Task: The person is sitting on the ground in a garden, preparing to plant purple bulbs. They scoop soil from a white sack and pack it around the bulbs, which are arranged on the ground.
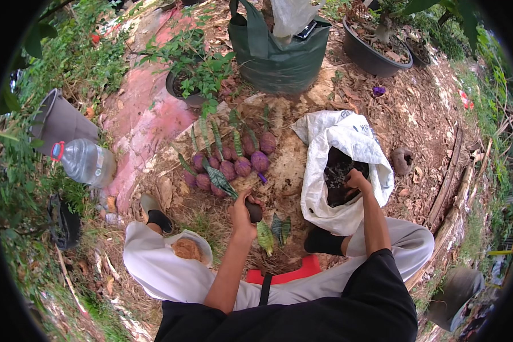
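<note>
My left hand (244,213) holds a dark round ball (253,211) together with a mottled snake plant leaf (220,178) that points up and to the left. My right hand (357,181) reaches into an open white woven sack (314,192) of dark soil (337,175); its fingertips are partly hidden, so its grip cannot be told. Beyond my left hand, several purple-brown fibrous balls (243,166) stand grouped, many with an upright snake plant leaf. A yellow-green leaf (265,237) and darker cut leaves (277,226) lie on the ground near my left wrist.
A green planter bag (278,64) and potted plants (192,96) stand ahead. At left are a large plastic bottle (89,162) and grey bucket (60,119). A bag of brown fibre (188,250) rests by my left leg. A coconut shell (402,160) and wooden poles (451,209) lie right.
</note>
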